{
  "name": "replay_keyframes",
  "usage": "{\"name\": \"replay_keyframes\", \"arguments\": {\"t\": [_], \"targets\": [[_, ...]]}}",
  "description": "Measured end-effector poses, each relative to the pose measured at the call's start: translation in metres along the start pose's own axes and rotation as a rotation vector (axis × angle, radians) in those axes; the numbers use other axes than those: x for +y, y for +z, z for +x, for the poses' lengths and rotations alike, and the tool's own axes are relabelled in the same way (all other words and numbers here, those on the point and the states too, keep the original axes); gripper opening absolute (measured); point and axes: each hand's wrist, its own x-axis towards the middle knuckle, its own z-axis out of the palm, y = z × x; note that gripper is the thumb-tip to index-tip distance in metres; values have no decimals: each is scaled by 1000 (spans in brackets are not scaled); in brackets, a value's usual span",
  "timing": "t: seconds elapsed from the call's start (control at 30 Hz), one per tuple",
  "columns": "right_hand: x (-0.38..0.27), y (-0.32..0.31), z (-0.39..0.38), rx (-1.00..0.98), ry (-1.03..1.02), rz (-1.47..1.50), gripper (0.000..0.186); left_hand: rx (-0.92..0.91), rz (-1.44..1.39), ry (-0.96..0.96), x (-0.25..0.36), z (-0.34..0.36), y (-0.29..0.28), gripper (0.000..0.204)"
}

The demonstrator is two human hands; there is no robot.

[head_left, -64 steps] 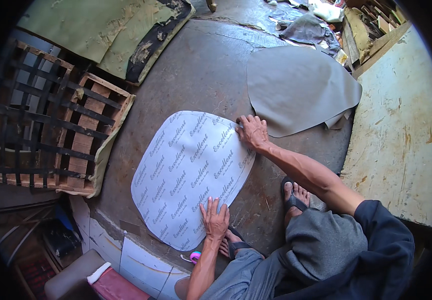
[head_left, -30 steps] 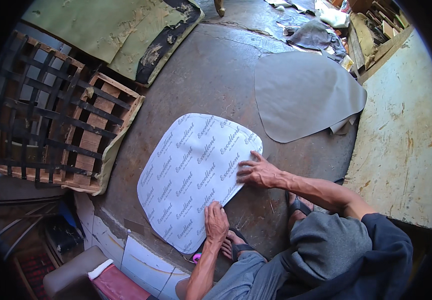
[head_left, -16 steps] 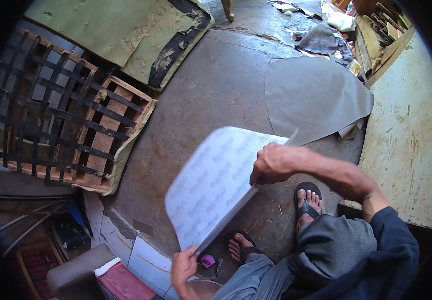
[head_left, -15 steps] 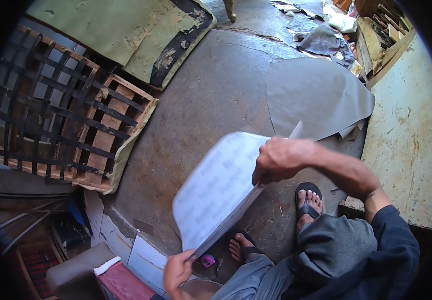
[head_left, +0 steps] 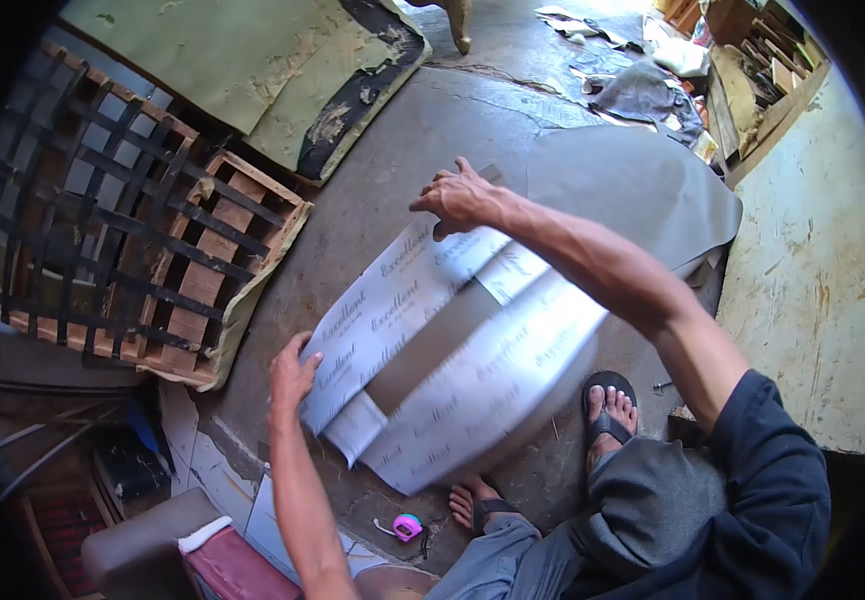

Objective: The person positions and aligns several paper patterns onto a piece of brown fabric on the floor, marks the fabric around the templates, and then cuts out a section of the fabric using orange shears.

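A sheet of upholstery vinyl [head_left: 385,300] lies in front of me, its pale printed backing facing up and its long sides folded inward. A grey-brown strip of its face shows between the folds, with a short flap turned over at either end. At the sheet's left end, my left hand [head_left: 295,375] holds its edge between thumb and fingers. My right hand [head_left: 458,200] reaches across to the far end, palm down with fingers apart, over the edge. What lies beneath its palm is hidden.
A larger grey vinyl piece [head_left: 633,190] lies on the floor beyond. A pink tape measure [head_left: 407,527] sits by my left foot. At left are a webbed wooden frame [head_left: 215,270] and a worn green panel [head_left: 243,60]; a pale board [head_left: 813,270] stands right. Scraps [head_left: 653,95] lie far right.
The raised, tilted sheet has come down toward the floor and now shows its inward folds. My right hand moved far and left and its fingers spread; my left hand moved up and left.
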Motion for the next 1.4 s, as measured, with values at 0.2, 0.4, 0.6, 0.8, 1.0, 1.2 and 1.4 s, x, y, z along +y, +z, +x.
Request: {"name": "replay_keyframes", "arguments": {"t": [0.2, 0.4, 0.6, 0.8, 1.0, 1.2, 1.4], "targets": [[-6, 69, -117, 255, 396, 374, 42, 479, 52, -140, -32, -64, 116, 50], [7, 120, -193, 143, 729, 513, 40, 705, -310, -645, -110, -148, 204, 46], [-1, 129, -192, 183, 993, 478, 44, 698, -61, -675, -108, -118, 197, 47], [-18, 151, -166, 320, 992, 436, 36, 671, -57, -693, -135, -104, 188, 39], [-2, 157, -170, 254, 881, 445, 33, 805, -492, -604, -128, -102, 186, 22], [16, 159, -197, 373, 1015, 708, 40, 697, -982, -758, -95, -110, 193, 29], [14, 171, -195, 381, 943, 725, 46, 743, -973, -750, -115, -126, 202, 35]]}}
